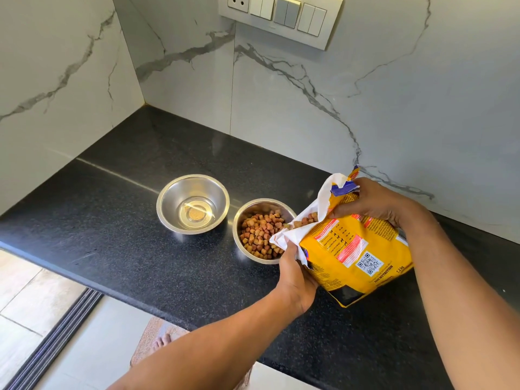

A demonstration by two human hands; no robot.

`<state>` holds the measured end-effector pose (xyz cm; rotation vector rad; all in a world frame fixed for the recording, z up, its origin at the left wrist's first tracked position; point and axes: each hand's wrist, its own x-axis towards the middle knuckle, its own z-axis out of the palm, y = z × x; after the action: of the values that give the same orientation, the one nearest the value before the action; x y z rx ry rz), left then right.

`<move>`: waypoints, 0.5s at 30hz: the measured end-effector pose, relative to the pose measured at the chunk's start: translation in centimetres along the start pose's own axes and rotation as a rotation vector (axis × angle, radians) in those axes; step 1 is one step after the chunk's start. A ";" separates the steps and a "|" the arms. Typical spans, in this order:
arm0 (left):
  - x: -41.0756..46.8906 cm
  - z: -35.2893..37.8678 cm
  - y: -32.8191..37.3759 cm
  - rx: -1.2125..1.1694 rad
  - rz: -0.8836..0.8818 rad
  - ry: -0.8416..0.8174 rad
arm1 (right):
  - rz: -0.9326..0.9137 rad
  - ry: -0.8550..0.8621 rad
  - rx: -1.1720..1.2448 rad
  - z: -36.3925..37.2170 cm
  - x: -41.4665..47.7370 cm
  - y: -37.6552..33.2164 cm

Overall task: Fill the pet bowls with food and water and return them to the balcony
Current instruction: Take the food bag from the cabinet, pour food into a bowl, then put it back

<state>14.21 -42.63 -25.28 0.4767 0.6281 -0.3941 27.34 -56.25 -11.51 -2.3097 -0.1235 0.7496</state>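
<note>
Two steel bowls stand side by side on the black counter (118, 237). The left bowl (168, 213) holds no kibble; only a small label shows at its bottom. The right bowl (239, 240) holds a layer of brown kibble (260, 232). A yellow dog food bag (349, 249) is tilted with its torn mouth over the right bowl's rim, kibble showing at the opening. My left hand (295, 274) grips the bag's lower lip from below. My right hand (377, 201) holds the bag's upper side near the mouth.
White marble-look walls meet in a corner behind the counter. A switch panel (281, 18) hangs on the back wall. Below the counter's front edge are a tiled floor, a dark sliding-door track (56, 339), a mat and a bare foot (163, 340).
</note>
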 end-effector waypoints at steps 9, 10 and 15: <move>-0.9 -0.2 -0.9 -0.001 -0.009 -0.003 | 0.030 0.005 0.023 0.3 -0.4 1.1; -1.0 -0.3 -1.0 0.004 -0.013 0.002 | 0.025 0.004 0.019 0.4 -0.6 1.2; -1.4 -0.7 -1.9 0.015 -0.025 0.007 | 0.028 -0.011 0.015 0.6 -1.3 1.3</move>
<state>11.92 -43.55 -25.48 0.4849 0.6384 -0.4216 25.79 -57.29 -12.10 -2.2979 -0.0898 0.7745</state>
